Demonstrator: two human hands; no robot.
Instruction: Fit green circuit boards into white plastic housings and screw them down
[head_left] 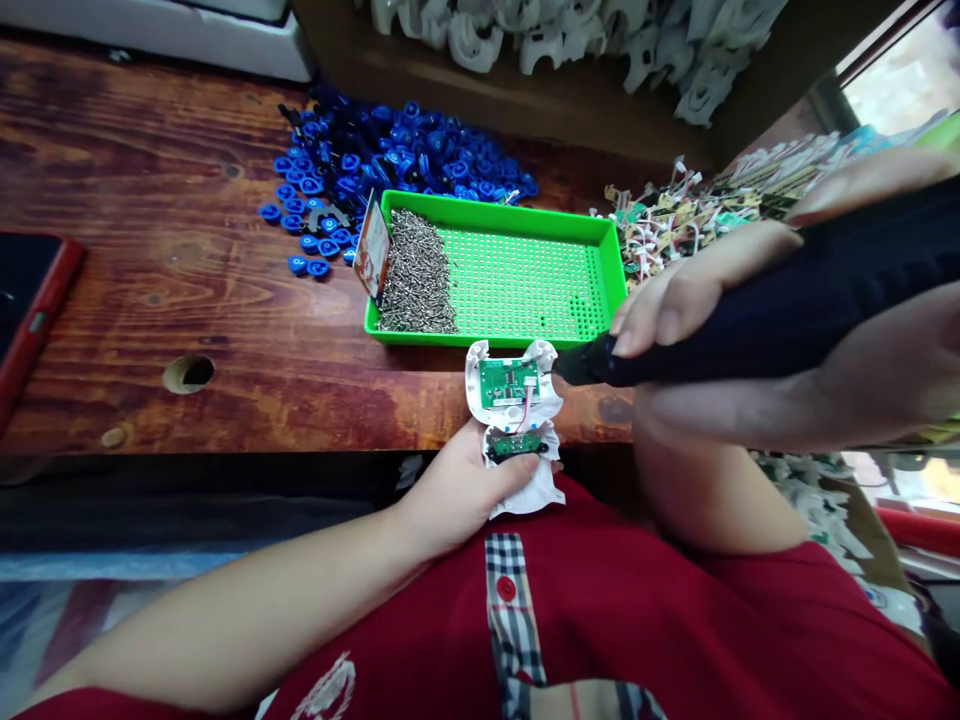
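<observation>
The left hand (466, 487) has its fingers closed around a lower white shell (534, 494), the thumb pressed over its face and the small green board (516, 443) there. The piece is held at the table's front edge, before the person's red shirt (600, 610). Just above it sits the upper white shell (553, 408) with a larger green board (493, 386) lying in it, and thin wires (527, 405) run down from that board towards the smaller one. So the boards are in place and the wiring appears connected, while both shells lie open with their insides bare. The right hand (885, 372) is wrapped firmly around a dark powered screwdriver (750, 335), whose tip points at the upper shell's right corner; blur there hides whether it touches, or whether any screw is in.

Around the work, a red-cased phone (34, 300) lies at far left, then a round hole (190, 374) in the wooden table (322, 390). Blue parts (450, 155) are heaped behind a green tray (613, 270), which carries a card (372, 248) and a mass of screws (416, 275) at its left end. More white shells (540, 40) fill a box beyond. To the right lie wired boards (675, 225), partly hidden by the right hand and screwdriver. The tray's near wall stands close behind the upper shell, leaving little room on that side.
</observation>
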